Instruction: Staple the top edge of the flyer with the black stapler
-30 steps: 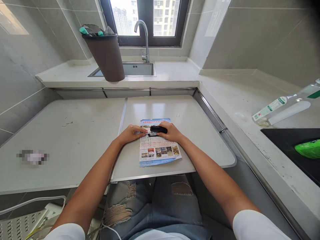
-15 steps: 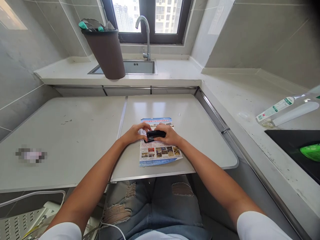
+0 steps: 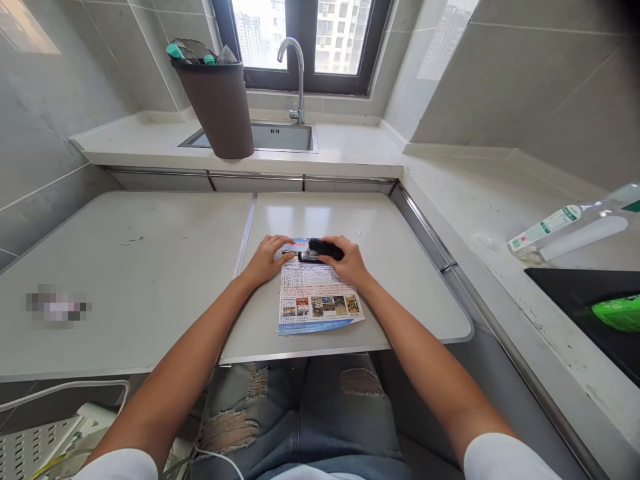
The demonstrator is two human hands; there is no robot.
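Note:
A black stapler (image 3: 327, 251) lies across the upper part of a printed flyer (image 3: 320, 308), its upper arm lifted away from the lower part. My right hand (image 3: 347, 259) is wrapped round its right end. At the left, my left hand (image 3: 269, 259) has curled fingers, with thumb and index finger at the stapler's left end. A thin dark piece shows between those fingertips, too small to make out. The flyer, with red headline, small text and a row of photos, lies flat on the white folding table (image 3: 190, 267).
Beyond the table, a brown bin (image 3: 217, 110) stands at the sink (image 3: 283, 137) below a tap (image 3: 300, 80). On the right counter are a clear bottle (image 3: 555, 227) and a green packet (image 3: 617, 312) on a black surface. Small dark scraps (image 3: 134, 240) and a blurred-out object (image 3: 56, 307) lie on the table's left half.
The stapler has moved a little up the flyer and right, and its upper arm now stands further from the lower part. Both hands have shifted slightly away from me.

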